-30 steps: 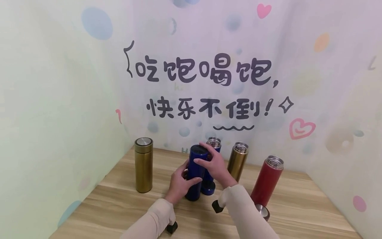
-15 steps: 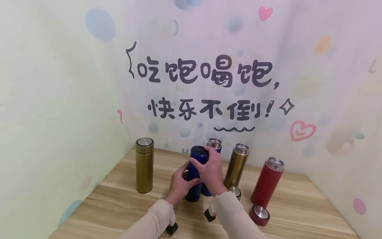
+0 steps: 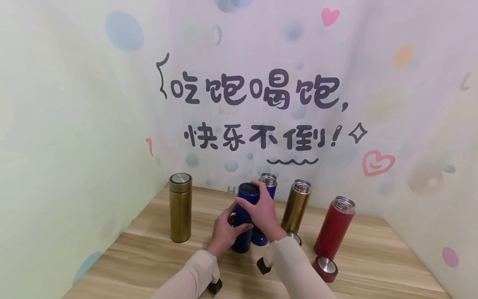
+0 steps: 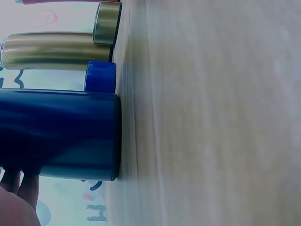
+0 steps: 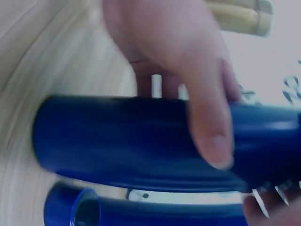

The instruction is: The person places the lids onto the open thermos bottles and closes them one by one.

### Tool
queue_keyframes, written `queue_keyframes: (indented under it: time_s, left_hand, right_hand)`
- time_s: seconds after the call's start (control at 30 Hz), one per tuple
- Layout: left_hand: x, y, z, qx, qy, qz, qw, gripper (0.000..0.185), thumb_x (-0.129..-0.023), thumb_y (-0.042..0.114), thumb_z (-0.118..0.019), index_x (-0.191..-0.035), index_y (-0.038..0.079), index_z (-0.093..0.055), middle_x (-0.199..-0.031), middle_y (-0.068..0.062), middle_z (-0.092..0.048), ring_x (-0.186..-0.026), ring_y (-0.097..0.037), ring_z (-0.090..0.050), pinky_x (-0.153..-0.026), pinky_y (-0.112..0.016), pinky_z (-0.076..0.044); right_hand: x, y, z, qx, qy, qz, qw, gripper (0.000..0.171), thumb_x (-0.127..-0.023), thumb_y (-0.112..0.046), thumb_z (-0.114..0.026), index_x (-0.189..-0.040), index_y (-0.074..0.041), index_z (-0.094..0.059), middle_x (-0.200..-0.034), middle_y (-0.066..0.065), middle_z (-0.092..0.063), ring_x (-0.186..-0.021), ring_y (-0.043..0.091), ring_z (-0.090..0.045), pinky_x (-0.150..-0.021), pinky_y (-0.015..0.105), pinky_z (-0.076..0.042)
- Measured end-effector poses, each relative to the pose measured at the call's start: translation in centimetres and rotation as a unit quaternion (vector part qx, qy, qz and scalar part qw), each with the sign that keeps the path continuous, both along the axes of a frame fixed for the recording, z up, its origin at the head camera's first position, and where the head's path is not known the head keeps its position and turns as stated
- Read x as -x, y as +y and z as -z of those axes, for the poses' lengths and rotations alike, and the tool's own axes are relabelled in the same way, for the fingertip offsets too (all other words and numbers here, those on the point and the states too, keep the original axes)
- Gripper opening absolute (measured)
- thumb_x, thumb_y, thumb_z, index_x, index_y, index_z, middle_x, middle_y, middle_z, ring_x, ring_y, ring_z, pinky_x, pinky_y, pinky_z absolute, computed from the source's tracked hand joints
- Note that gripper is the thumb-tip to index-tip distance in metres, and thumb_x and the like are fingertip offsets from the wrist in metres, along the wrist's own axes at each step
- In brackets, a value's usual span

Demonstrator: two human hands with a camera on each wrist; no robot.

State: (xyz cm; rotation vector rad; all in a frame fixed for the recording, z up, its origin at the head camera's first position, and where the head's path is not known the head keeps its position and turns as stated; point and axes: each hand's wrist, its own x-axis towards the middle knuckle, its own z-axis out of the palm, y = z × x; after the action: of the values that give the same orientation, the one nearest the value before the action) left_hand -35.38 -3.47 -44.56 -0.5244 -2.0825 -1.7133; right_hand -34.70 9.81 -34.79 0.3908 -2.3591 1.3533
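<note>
Wooden table (image 3: 373, 265) set in a corner of pastel printed walls (image 3: 74, 104). Capped gold flask (image 3: 180, 207) stands apart at left; uncapped gold flask (image 3: 296, 206) and uncapped red flask (image 3: 334, 227) stand at right. Near the centre a capped blue flask (image 3: 244, 220) stands upright on the table, just in front of a second, open blue flask (image 3: 267, 182). Left hand (image 3: 224, 230) grips its body; right hand (image 3: 261, 209) clasps its cap. Loose red lid (image 3: 325, 268) lies by the red flask
</note>
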Motion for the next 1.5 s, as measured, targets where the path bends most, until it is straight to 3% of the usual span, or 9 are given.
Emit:
queue_keyframes:
  time_s: [0.07,0.2,0.33,0.43,0.63,0.87,1.1,1.33,1.5]
  left_hand:
    - [0.1,0.0,0.0,-0.006,0.003,0.006,1.0000,0.080,-0.078,0.031,-0.082,-0.147,0.015,-0.044,-0.125,-0.009,-0.061,-0.107,-0.023,-0.063,-0.092,-0.040,-0.051]
    - [0.1,0.0,0.1,-0.009,-0.002,0.015,0.9998,0.077,-0.080,0.033,-0.081,-0.146,0.017,-0.045,-0.127,-0.008,-0.060,-0.105,-0.021,-0.063,-0.091,-0.039,-0.052]
    - [0.2,0.0,0.2,-0.006,-0.012,0.021,0.9997,0.077,-0.080,0.033,-0.080,-0.147,0.019,-0.043,-0.130,-0.007,-0.059,-0.106,-0.021,-0.063,-0.092,-0.041,-0.051]
    - [0.2,0.0,0.2,-0.004,-0.013,0.019,0.9997,0.078,-0.081,0.034,-0.080,-0.147,0.019,-0.043,-0.130,-0.007,-0.058,-0.107,-0.022,-0.062,-0.093,-0.042,-0.050]
    - [0.1,0.0,0.1,-0.001,-0.016,0.007,0.9999,0.080,-0.080,0.037,-0.080,-0.147,0.018,-0.043,-0.126,-0.005,-0.059,-0.108,-0.020,-0.062,-0.094,-0.039,-0.050]
    - [0.1,0.1,0.0,0.003,-0.008,0.002,1.0000,0.080,-0.079,0.036,-0.081,-0.147,0.017,-0.044,-0.126,-0.005,-0.060,-0.106,-0.020,-0.062,-0.093,-0.039,-0.051]
    - [0.0,0.2,0.1,-0.009,0.015,0.004,0.9998,0.077,-0.079,0.030,-0.082,-0.146,0.016,-0.046,-0.123,-0.007,-0.061,-0.105,-0.022,-0.063,-0.091,-0.040,-0.051]
    - [-0.3,0.1,-0.3,-0.001,0.011,-0.007,0.9999,0.080,-0.079,0.033,-0.082,-0.147,0.015,-0.044,-0.125,-0.009,-0.060,-0.110,-0.023,-0.060,-0.093,-0.040,-0.050]
    - [-0.5,0.0,-0.2,-0.003,0.013,-0.003,0.9999,0.080,-0.079,0.032,-0.082,-0.147,0.012,-0.043,-0.126,-0.012,-0.060,-0.110,-0.027,-0.061,-0.093,-0.042,-0.050]
  right_hand:
    - [0.3,0.9,-0.4,0.045,-0.054,-0.075,0.995,0.064,-0.087,-0.032,-0.075,-0.142,-0.023,-0.044,-0.133,0.013,-0.052,-0.113,0.034,-0.055,-0.095,0.058,-0.043]
    - [0.9,2.6,-1.0,0.105,-0.127,-0.183,0.969,0.061,-0.088,-0.019,-0.072,-0.143,-0.029,-0.046,-0.139,0.010,-0.048,-0.123,0.034,-0.048,-0.104,0.062,-0.031]
    - [1.3,3.5,-1.2,0.119,-0.157,-0.222,0.955,0.059,-0.089,-0.015,-0.071,-0.141,-0.031,-0.049,-0.140,0.007,-0.048,-0.126,0.031,-0.047,-0.107,0.062,-0.026]
    - [1.3,3.5,-1.2,0.109,-0.147,-0.219,0.958,0.059,-0.088,-0.017,-0.072,-0.141,-0.030,-0.050,-0.138,0.008,-0.050,-0.123,0.031,-0.050,-0.105,0.061,-0.031]
    - [0.9,2.7,-0.7,0.053,-0.077,-0.138,0.986,0.061,-0.084,-0.028,-0.077,-0.140,-0.029,-0.052,-0.133,0.008,-0.055,-0.114,0.031,-0.057,-0.096,0.060,-0.043]
    - [0.2,1.6,-0.2,0.012,-0.028,-0.038,0.999,0.064,-0.080,-0.038,-0.080,-0.137,-0.029,-0.054,-0.129,0.010,-0.052,-0.112,0.031,-0.054,-0.092,0.058,-0.046]
    - [-0.3,0.5,0.1,-0.017,0.029,0.042,0.999,0.066,-0.076,-0.042,-0.082,-0.134,-0.022,-0.058,-0.118,0.014,-0.049,-0.103,0.029,-0.051,-0.085,0.052,-0.052]
    - [-0.9,-0.8,0.3,-0.045,0.092,0.124,0.987,0.064,-0.074,-0.041,-0.084,-0.128,-0.014,-0.062,-0.114,0.013,-0.058,-0.100,0.028,-0.047,-0.082,0.047,-0.052]
    - [-1.0,-1.1,0.3,-0.055,0.097,0.128,0.985,0.065,-0.075,-0.040,-0.084,-0.128,-0.010,-0.058,-0.118,0.010,-0.061,-0.103,0.028,-0.046,-0.084,0.047,-0.048]
